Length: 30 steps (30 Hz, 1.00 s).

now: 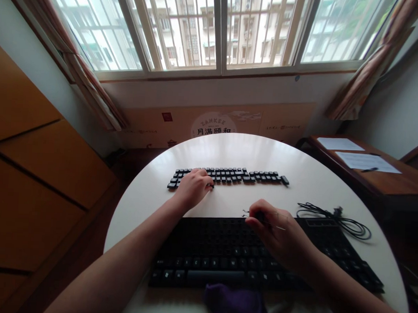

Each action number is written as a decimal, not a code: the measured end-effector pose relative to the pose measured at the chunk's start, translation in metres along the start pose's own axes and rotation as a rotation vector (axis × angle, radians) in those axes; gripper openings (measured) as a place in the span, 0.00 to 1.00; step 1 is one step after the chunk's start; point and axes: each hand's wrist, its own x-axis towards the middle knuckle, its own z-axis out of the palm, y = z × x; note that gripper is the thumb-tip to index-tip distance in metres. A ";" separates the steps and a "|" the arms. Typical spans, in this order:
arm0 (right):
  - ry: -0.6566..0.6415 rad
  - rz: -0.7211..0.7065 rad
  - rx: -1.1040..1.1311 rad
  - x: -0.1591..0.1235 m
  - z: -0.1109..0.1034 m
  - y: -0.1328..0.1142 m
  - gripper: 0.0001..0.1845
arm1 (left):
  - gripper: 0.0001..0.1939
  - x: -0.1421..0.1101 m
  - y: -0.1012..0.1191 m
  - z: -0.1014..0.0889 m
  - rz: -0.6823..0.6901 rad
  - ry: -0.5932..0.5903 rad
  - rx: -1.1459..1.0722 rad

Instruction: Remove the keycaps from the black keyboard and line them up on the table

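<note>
Loose black keycaps lie in rows on the white round table. My left hand is over the left part of these rows, its fingertips closed on a dark keycap at their near edge. A black keyboard lies in front of me, with bare sockets in its upper left and middle part and keycaps still on the lower rows. Above its top edge, my right hand is closed around a wire keycap puller, its thin wire tips pointing left. The fingers hide most of the puller's handle.
A coiled black cable rests on the table right of the keyboard. A purple cloth is at the near edge. Beyond the table, papers and pens lie on a wooden side table. A printed cardboard panel stands under the window.
</note>
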 end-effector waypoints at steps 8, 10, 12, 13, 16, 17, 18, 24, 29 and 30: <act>-0.044 0.015 0.079 0.000 0.001 -0.001 0.17 | 0.07 -0.001 0.000 0.003 -0.071 0.015 -0.036; -0.062 0.044 0.126 -0.001 0.000 0.000 0.17 | 0.07 -0.001 0.002 -0.002 -0.087 0.023 -0.040; -0.084 0.080 0.201 -0.001 -0.002 0.002 0.17 | 0.07 -0.003 0.009 -0.012 -0.110 0.048 -0.047; -0.106 0.096 0.249 -0.001 -0.003 0.003 0.18 | 0.07 -0.005 0.014 -0.018 -0.121 0.060 -0.054; -0.231 0.142 0.361 0.000 -0.004 0.004 0.18 | 0.07 -0.012 0.035 -0.038 -0.091 0.026 -0.105; -0.280 0.158 0.378 0.000 -0.004 0.003 0.18 | 0.07 -0.015 0.043 -0.043 -0.050 -0.018 -0.131; -0.325 0.179 0.390 0.000 -0.003 0.003 0.18 | 0.07 -0.018 0.051 -0.046 -0.003 -0.068 -0.156; -0.439 0.299 0.523 -0.002 0.007 0.006 0.18 | 0.10 -0.024 0.073 -0.029 0.189 -0.238 -0.262; -0.479 0.308 0.495 -0.001 0.008 0.007 0.17 | 0.10 -0.021 0.069 -0.007 0.249 -0.249 -0.311; -0.491 0.291 0.454 -0.001 0.008 0.006 0.16 | 0.11 -0.021 0.068 -0.006 0.257 -0.245 -0.315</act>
